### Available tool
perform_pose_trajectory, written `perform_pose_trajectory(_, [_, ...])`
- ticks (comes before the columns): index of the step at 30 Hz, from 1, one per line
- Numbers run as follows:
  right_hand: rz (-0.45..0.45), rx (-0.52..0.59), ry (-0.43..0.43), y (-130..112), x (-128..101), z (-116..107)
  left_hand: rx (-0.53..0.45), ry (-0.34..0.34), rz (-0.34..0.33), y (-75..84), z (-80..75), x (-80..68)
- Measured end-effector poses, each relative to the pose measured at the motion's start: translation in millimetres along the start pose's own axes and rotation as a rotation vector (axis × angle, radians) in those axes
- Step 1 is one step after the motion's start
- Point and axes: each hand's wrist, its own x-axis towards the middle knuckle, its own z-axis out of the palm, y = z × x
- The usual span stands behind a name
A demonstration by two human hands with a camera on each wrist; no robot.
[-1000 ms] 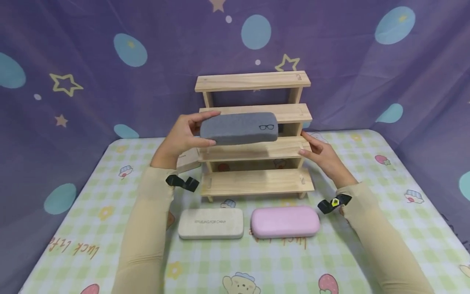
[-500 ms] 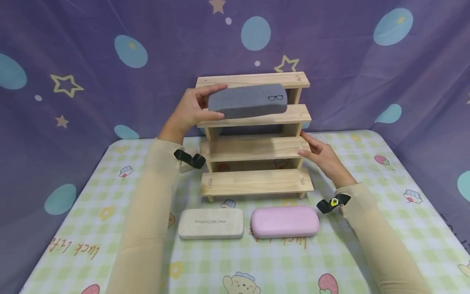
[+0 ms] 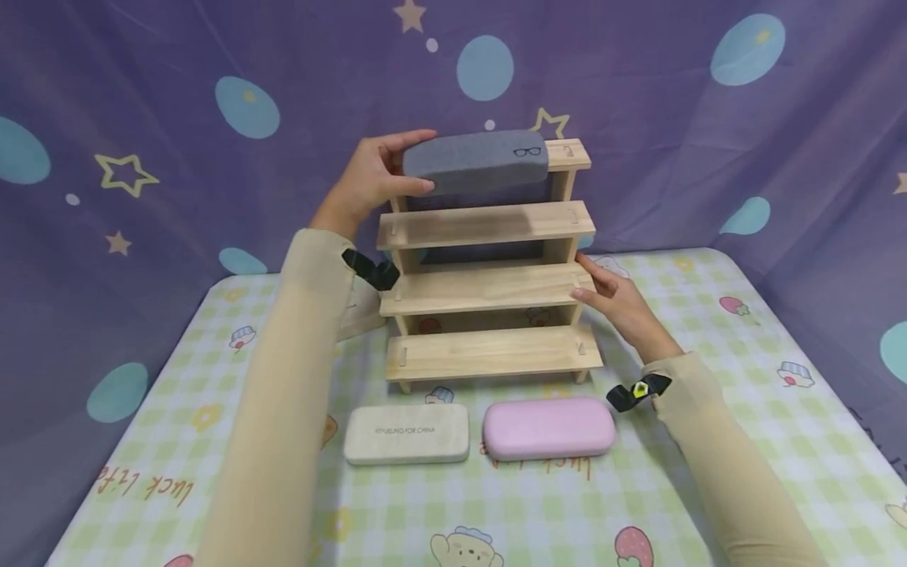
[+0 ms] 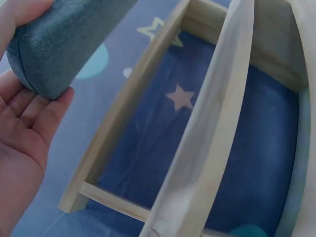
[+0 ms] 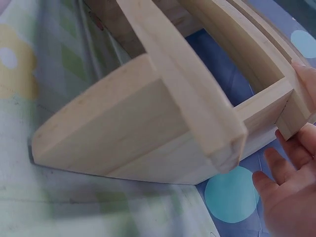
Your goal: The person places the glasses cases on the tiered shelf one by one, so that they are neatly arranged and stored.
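Observation:
My left hand (image 3: 372,177) grips the left end of a grey glasses case (image 3: 475,161) with a small glasses print, thumb in front and fingers behind. The case overlaps the top board of a stepped wooden display shelf (image 3: 489,287) in the head view. In the left wrist view, the case (image 4: 64,44) is up beside the boards, its far end out of frame. My right hand (image 3: 623,303) pinches the right end of the shelf's second board from the bottom; in the right wrist view its fingers (image 5: 284,138) lie against that board end.
A cream glasses case (image 3: 407,433) with printed lettering and a pink glasses case (image 3: 549,428) lie on the checked tablecloth (image 3: 241,441) in front of the shelf. A beige object (image 3: 363,309), partly hidden, lies left of the shelf. A purple patterned curtain (image 3: 340,71) hangs behind.
My left hand has raised the grey glasses case from in front of the middle boards to the top board. My right hand has kept its hold on the shelf.

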Motion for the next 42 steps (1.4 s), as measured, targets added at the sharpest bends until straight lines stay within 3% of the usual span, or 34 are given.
perform_pose_trajectory(8, [0.010, 0.004, 0.005, 3, 1, -3, -0.018, -0.038, -0.087, -5.0, 2.3, 24.6])
perform_pose_trajectory(11, [0.021, 0.007, 0.005, 4, 0, -3, -0.092, -0.050, -0.118, -5.7, 2.5, 30.2])
perform_pose_trajectory(16, [0.018, 0.020, 0.007, 4, -1, -1, -0.045, -0.032, -0.143, -5.2, 0.2, 38.3])
perform_pose_trajectory(18, [0.026, 0.015, 0.010, 4, -1, -1, 0.026, -0.027, -0.140, -4.7, 0.5, 41.0])
perform_pose_trajectory(22, [0.042, 0.000, 0.012, 2, -2, -3, 0.037, -0.016, -0.162, -2.4, 1.7, 44.8])
perform_pose_trajectory(26, [0.029, -0.014, 0.010, 1, -3, -3, -0.021, 0.008, -0.185, -4.3, 2.0, 48.3])
perform_pose_trajectory(36, [0.016, -0.053, 0.010, -3, -2, -3, -0.033, 0.041, -0.178, -12.7, 5.4, 55.9])
perform_pose_trajectory(42, [0.011, -0.114, 0.007, -4, -1, -3, -0.084, 0.009, -0.205, -17.3, 4.6, 57.4])
